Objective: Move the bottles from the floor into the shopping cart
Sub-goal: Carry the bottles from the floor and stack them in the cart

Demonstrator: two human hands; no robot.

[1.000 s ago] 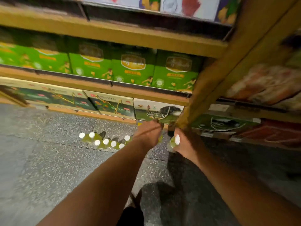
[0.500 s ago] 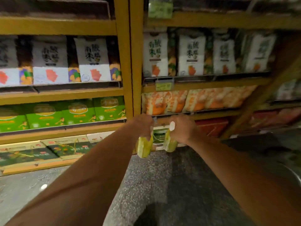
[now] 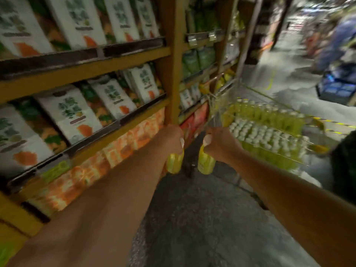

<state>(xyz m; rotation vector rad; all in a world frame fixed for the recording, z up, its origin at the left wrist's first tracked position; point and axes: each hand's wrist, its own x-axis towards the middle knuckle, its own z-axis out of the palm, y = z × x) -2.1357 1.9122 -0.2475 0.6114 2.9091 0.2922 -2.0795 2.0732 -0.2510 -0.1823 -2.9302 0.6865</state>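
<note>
Two bottles lifted, heading for the cart.
The left hand (image 3: 171,138) grips one bottle (image 3: 174,163) by its neck, and the right hand (image 3: 219,145) grips a second bottle (image 3: 206,163). A second ago both were down at the floor; now the cart (image 3: 269,98), full of stacked bottles (image 3: 265,130), is near on the right. Blur hides the fingers, and the floor row is out of view.

The left hand (image 3: 170,138) wrapped and hid the top of the left bottle (image 3: 175,164), and the right hand (image 3: 219,146) hid the right bottle (image 3: 205,165)'s neck. Only yellow lower halves and slivers of white cap showed. The cart (image 3: 218,110) at right was smeared, its bottles (image 3: 265,132) too blurred to count. Far right, a person (image 3: 335,39) was a blue blur. Print on the boxes (image 3: 71,112) at left was unreadable. A dark shape (image 3: 344,162), cut by the right edge, could not be made out.
</note>
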